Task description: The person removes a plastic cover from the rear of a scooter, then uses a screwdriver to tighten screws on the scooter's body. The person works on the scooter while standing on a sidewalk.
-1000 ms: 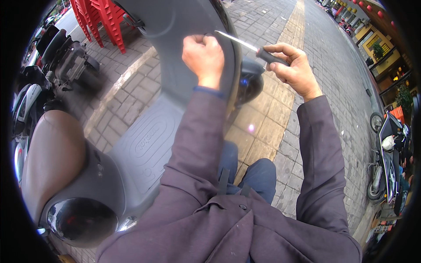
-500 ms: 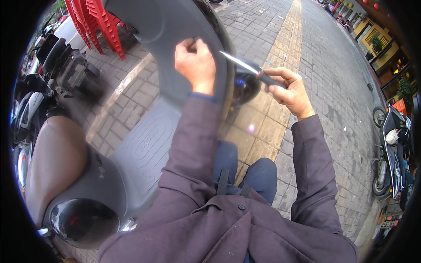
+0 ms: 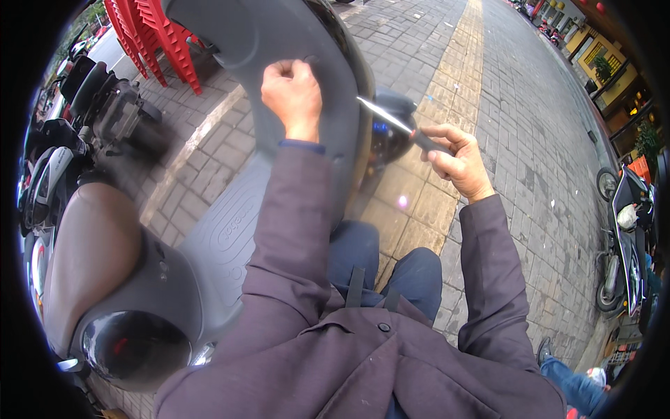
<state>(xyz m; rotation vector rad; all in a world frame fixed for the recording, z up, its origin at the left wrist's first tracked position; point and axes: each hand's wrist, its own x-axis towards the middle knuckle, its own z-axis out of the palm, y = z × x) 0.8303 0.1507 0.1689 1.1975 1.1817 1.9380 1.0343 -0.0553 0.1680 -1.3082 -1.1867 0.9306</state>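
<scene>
A grey scooter stands before me, its inner front panel (image 3: 276, 31) upright and its footboard (image 3: 223, 223) below. My left hand (image 3: 293, 98) is closed in front of this panel, thumb and fingers pressed together; whatever they may hold is hidden. Beside that hand, a small dark round spot (image 3: 311, 61) shows on the panel. To the right, my right hand (image 3: 457, 160) grips the dark handle of a screwdriver (image 3: 386, 116). Its bright shaft points up and left toward the panel's edge, apart from it.
The scooter's brown seat (image 3: 105, 227) is at lower left. Red stacked chairs (image 3: 157, 42) and parked motorbikes (image 3: 115, 112) stand at upper left. Paving with a yellow strip (image 3: 453, 77) runs along the right. Another motorbike (image 3: 624, 237) is at far right; a person's blue-trousered leg (image 3: 576, 387) appears at lower right.
My left hand has moved left and slightly down from the dark round spot, uncovering it. The screwdriver in my right hand has lowered a little. A person's leg has come into view at lower right.
</scene>
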